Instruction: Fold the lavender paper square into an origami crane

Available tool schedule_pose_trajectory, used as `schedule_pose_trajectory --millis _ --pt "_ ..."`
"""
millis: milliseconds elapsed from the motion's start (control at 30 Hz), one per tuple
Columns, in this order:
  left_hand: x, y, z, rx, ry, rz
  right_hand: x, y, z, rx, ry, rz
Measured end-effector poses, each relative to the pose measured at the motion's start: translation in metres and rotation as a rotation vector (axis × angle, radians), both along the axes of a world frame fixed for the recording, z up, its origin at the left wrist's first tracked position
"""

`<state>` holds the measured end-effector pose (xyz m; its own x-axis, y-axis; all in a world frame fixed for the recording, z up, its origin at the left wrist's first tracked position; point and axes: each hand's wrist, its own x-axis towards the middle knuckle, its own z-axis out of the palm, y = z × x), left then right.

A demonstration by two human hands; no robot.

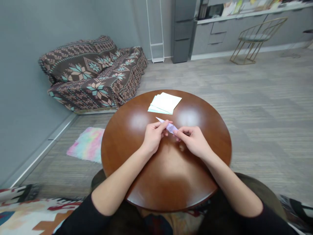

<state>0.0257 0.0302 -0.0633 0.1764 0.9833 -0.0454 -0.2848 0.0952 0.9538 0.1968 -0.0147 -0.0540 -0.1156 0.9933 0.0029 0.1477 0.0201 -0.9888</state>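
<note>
A small folded piece of lilac paper (171, 128) is held between my two hands, above the middle of the round table. It narrows to a thin point at its upper left end. My left hand (154, 134) pinches it near the middle, thumb on top and fingers curled beneath. At its lower right end, my right hand (192, 138) grips it between thumb and fingers. The fingers partly cover the paper, so its full shape cannot be made out. Just beyond my hands lies a fanned stack of pale square paper sheets (165, 102).
The round brown wooden table (171, 182) has a glossy top. A sofa with a patterned cover (97, 75) stands at the back left, and a fluffy pastel rug (86, 143) lies on the floor. Farther off are a gold wire chair (255, 39) and a kitchen counter (227, 16).
</note>
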Motion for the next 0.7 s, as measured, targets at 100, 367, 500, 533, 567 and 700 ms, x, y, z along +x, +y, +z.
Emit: schedule_pose_trajectory --millis 100,367,500,533,567,700 --pt "-0.005 0.005 0.001 -0.037 -0.055 0.078 0.001 0.001 0.001 0.01 -0.031 -0.046" --pt "-0.007 0.005 0.01 -0.174 -0.188 0.026 0.003 0.007 -0.001 -0.042 0.168 -0.078" --pt "-0.006 0.0 0.014 -0.204 -0.313 -0.151 0.005 0.008 0.0 -0.145 0.356 -0.099" --pt "-0.006 0.0 0.014 -0.2 -0.327 -0.176 0.006 0.008 0.001 -0.171 0.401 -0.097" --pt "-0.006 -0.001 0.014 -0.193 -0.332 -0.191 0.007 0.009 0.001 -0.203 0.446 -0.092" --pt "-0.005 -0.001 0.012 -0.159 -0.306 -0.197 0.009 0.009 0.002 -0.323 0.597 -0.056"
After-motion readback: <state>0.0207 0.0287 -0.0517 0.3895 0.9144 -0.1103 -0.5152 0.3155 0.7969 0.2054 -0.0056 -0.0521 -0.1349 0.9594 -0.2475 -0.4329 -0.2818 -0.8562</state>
